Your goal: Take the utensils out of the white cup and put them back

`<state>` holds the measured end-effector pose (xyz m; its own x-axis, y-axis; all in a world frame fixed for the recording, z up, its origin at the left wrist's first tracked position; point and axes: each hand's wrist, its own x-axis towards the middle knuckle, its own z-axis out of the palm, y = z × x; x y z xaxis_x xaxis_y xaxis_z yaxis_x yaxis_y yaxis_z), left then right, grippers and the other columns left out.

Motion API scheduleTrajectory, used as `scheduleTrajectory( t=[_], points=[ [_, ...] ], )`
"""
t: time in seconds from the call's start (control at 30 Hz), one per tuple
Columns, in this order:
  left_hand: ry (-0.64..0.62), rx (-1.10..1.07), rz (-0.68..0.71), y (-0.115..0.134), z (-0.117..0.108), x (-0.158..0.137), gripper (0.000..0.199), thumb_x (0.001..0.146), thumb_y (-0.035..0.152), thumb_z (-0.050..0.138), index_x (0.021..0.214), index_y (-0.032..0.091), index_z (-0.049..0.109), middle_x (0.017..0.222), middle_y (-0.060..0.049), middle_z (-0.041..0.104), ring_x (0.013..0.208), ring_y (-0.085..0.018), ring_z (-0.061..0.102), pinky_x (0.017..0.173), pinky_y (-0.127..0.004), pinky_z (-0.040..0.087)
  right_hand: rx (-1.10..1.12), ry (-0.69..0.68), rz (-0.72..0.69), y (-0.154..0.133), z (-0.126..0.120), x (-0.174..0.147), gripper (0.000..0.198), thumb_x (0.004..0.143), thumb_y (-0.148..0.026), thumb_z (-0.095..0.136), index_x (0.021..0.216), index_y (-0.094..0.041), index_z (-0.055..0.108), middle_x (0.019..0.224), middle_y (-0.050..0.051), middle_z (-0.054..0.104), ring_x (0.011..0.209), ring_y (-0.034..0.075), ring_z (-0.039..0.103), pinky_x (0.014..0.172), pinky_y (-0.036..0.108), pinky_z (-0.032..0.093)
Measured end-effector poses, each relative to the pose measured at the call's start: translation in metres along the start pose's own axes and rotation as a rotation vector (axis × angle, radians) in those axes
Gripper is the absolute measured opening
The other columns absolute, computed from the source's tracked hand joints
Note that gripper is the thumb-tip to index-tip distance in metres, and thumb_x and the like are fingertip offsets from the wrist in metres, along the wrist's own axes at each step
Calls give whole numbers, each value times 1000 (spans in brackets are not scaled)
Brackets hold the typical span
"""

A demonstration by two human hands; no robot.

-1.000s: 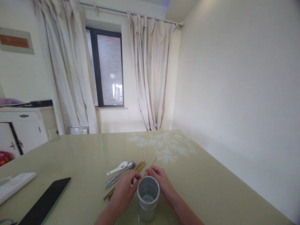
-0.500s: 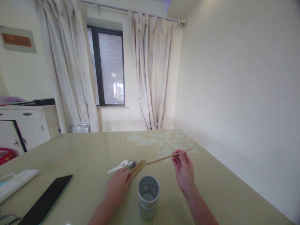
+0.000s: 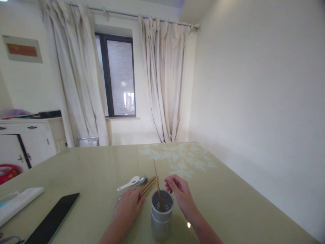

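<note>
My left hand (image 3: 129, 204) lies over the lower end of a bundle of wooden chopsticks (image 3: 149, 184) on the table, fingers bent around it; the hand hides that end. One chopstick (image 3: 156, 176) stands in a grey metal utensil holder (image 3: 162, 222) with holes in its bottom, leaning to the left against the rim. Just right of the rim is my right hand (image 3: 180, 193), its fingers loosely curled and apart, holding nothing. Beyond my left hand lie a white spoon (image 3: 129, 183) and metal spoons (image 3: 142, 180), their handles partly covered by the hand.
At the left of the table (image 3: 101, 169) lie a dark phone or tablet (image 3: 54, 217), a white packet (image 3: 22, 203) and part of a pair of glasses or scissors (image 3: 11, 240). A wall (image 3: 254, 101) runs along the right edge. Curtains (image 3: 167, 78) and a window stand behind.
The chopstick held in my right hand now stands in the holder, let go. My right hand has moved left and down towards the rim. My left hand stays on the bundle.
</note>
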<state>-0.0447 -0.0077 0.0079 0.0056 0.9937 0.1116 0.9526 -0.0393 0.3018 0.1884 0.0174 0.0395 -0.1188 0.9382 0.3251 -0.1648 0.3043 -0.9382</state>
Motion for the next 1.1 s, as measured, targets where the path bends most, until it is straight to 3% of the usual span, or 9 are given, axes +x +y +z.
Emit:
scheduleTrajectory(
  t=[0.17, 0.33, 0.47, 0.7, 0.83, 1.0, 1.1],
  points=[
    [46, -23, 90, 9, 3, -3, 26, 101, 29, 45, 96, 22, 69, 105, -7, 75, 106, -25, 69, 94, -35, 48, 145, 128, 105, 15, -3, 3, 44, 78, -62, 86, 79, -19, 75, 75, 2, 66, 70, 17, 59, 65, 28, 46],
    [38, -110, 98, 25, 0, -8, 21, 96, 20, 47, 98, 22, 68, 108, -8, 76, 106, -25, 69, 93, -34, 47, 195, 54, 137, 16, 3, -1, 38, 73, -53, 91, 84, -19, 76, 74, 0, 63, 70, 16, 57, 64, 26, 45],
    [11, -214, 48, 33, -2, -9, 15, 96, 25, 51, 92, 22, 65, 100, -8, 77, 99, -25, 71, 89, -34, 48, 123, 11, 168, 23, 6, -3, 43, 77, -60, 86, 81, -19, 73, 72, -1, 61, 67, 15, 56, 62, 26, 44],
    [120, -583, 118, 34, 6, -10, 18, 95, 36, 53, 92, 23, 65, 97, -8, 77, 92, -26, 70, 84, -36, 51, -54, -25, 297, 49, 10, -2, 57, 74, -73, 80, 79, -17, 73, 71, 2, 69, 68, 20, 64, 64, 30, 47],
    [139, -690, 161, 37, 7, -13, 13, 91, 33, 57, 88, 23, 65, 93, -6, 77, 87, -25, 69, 80, -34, 51, 85, -65, 278, 39, 12, -6, 52, 76, -65, 83, 98, -18, 79, 90, 6, 79, 83, 25, 72, 78, 35, 53],
    [96, -694, 176, 39, 7, -12, 17, 95, 36, 56, 91, 23, 66, 92, -6, 76, 85, -25, 69, 78, -34, 51, 126, -133, 210, 18, 12, -9, 37, 80, -53, 86, 97, -20, 80, 93, 6, 80, 92, 26, 73, 86, 37, 54],
    [138, -669, 169, 34, 4, -8, 30, 102, 46, 47, 99, 24, 67, 101, -7, 76, 93, -26, 69, 83, -34, 52, 112, 18, 120, 9, 5, -4, 41, 81, -59, 84, 92, -20, 78, 90, 7, 78, 86, 25, 71, 76, 34, 53]
  ],
)
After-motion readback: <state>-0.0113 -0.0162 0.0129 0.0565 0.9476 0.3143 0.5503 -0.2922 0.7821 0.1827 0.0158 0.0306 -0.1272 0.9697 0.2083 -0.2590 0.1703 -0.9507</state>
